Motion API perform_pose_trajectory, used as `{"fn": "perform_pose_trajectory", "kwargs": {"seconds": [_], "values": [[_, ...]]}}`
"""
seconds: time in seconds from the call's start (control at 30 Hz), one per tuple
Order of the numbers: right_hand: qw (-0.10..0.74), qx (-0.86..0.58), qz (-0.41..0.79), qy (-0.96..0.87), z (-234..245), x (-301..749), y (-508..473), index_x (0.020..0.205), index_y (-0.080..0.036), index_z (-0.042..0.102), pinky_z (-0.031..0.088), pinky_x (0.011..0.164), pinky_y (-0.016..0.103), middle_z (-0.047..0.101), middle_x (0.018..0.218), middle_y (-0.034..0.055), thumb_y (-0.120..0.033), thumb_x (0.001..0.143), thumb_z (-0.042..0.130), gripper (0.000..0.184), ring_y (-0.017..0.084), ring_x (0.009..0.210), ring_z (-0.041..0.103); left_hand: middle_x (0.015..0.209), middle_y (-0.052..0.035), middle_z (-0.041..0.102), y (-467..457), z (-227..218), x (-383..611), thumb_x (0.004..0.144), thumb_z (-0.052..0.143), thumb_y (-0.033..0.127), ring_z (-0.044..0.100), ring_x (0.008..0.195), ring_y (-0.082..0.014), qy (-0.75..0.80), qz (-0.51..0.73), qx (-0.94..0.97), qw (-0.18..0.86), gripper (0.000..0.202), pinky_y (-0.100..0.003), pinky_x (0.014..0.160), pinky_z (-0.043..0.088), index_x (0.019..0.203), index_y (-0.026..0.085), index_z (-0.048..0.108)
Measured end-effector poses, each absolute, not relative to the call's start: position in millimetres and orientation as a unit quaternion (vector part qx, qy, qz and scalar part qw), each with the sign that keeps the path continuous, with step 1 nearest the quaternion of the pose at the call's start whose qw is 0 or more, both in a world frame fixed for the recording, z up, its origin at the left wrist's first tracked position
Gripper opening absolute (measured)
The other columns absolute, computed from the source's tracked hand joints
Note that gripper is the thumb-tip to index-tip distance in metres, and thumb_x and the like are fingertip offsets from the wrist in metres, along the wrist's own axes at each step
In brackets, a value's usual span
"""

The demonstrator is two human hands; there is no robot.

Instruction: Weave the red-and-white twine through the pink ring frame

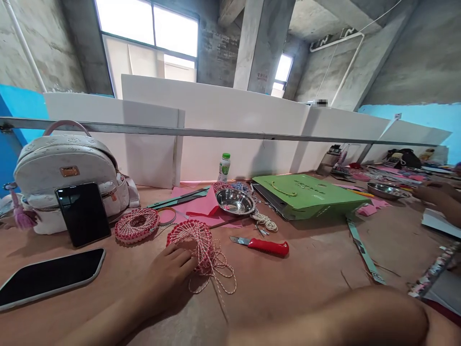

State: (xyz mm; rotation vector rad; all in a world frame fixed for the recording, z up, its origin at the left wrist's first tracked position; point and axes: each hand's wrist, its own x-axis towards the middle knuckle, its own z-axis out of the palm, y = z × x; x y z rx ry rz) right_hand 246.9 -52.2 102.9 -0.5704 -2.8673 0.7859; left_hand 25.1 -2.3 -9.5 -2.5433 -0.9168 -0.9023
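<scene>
My left hand (176, 264) rests on the table with its fingers closed over the near left edge of a ring wound with red-and-white cord (198, 236). Loose loops of the same cord (225, 276) trail from the ring to the right, and one end runs toward the table's front. Of my right arm, a blurred forearm (334, 317) crosses the lower right; the hand itself cannot be made out. A second wound ring (137, 225) lies left of the held one. A utility knife with a red handle (268, 246) lies to the right, blade out.
Two phones (84, 214) (54, 278) and a white backpack (68, 163) are at left. Behind the ring stand a steel bowl (236, 202) and a bottle (224, 167). A green bag (309, 192) lies right. Another person's hand (437, 197) shows at far right.
</scene>
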Motion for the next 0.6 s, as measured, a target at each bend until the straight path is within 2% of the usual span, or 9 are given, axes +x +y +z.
{"fn": "perform_pose_trajectory", "kwargs": {"seconds": [0.07,0.13,0.17,0.27,0.4,0.6], "values": [[0.099,-0.239,0.238,-0.936,100.1,242.7,-19.3,0.108,-0.026,0.071,0.052,0.071,0.027,0.075,0.100,0.0012,-0.018,0.092,0.059,0.022,0.016,0.083,0.069,0.082,-0.0024,0.068,-2.4,-11.9,26.2,0.088,0.055,0.016,0.061,0.072,-0.0213,-0.313,-0.327,-0.877,0.162,0.005,-0.037,0.075,0.044,0.089,0.021,0.056],[0.210,-0.328,0.149,-0.909,95.9,239.0,15.3,0.100,-0.021,0.071,0.048,0.072,0.029,0.075,0.094,0.0034,-0.022,0.092,0.065,0.010,0.018,0.082,0.068,0.085,-0.0036,0.069,-3.0,-12.0,27.4,0.089,0.057,0.020,0.063,0.076,-0.0227,-0.310,-0.325,-0.876,0.177,0.006,-0.038,0.077,0.045,0.094,0.020,0.057],[0.235,-0.346,0.117,-0.901,93.3,237.4,29.8,0.099,-0.020,0.070,0.046,0.074,0.029,0.075,0.098,0.0041,-0.026,0.092,0.067,0.009,0.019,0.086,0.068,0.087,-0.0041,0.070,-3.4,-11.3,27.9,0.089,0.058,0.020,0.064,0.078,-0.0232,-0.309,-0.319,-0.877,0.183,0.008,-0.038,0.077,0.045,0.096,0.019,0.058],[0.238,-0.371,0.034,-0.897,83.3,232.4,54.6,0.096,-0.019,0.070,0.041,0.070,0.031,0.076,0.100,0.0065,-0.035,0.094,0.068,0.016,0.021,0.083,0.068,0.091,-0.0060,0.071,-4.3,-8.9,28.1,0.089,0.058,0.017,0.065,0.082,-0.0236,-0.307,-0.301,-0.879,0.209,0.011,-0.039,0.078,0.045,0.100,0.017,0.058],[0.216,-0.371,0.025,-0.903,71.3,225.2,57.6,0.090,-0.020,0.071,0.039,0.065,0.032,0.076,0.090,0.0062,-0.044,0.091,0.071,0.024,0.022,0.077,0.067,0.093,-0.0074,0.070,-5.9,-6.9,27.9,0.091,0.058,0.018,0.066,0.086,-0.0237,-0.298,-0.291,-0.881,0.225,0.011,-0.039,0.081,0.045,0.102,0.016,0.059],[0.277,-0.384,0.113,-0.873,71.7,226.2,65.5,0.085,-0.024,0.074,0.043,0.067,0.031,0.075,0.082,0.0020,-0.032,0.090,0.074,0.009,0.019,0.073,0.066,0.093,-0.0077,0.070,-7.8,-4.8,29.1,0.093,0.057,0.022,0.066,0.082,-0.0228,-0.310,-0.289,-0.879,0.218,0.007,-0.039,0.079,0.046,0.097,0.018,0.059]]}}
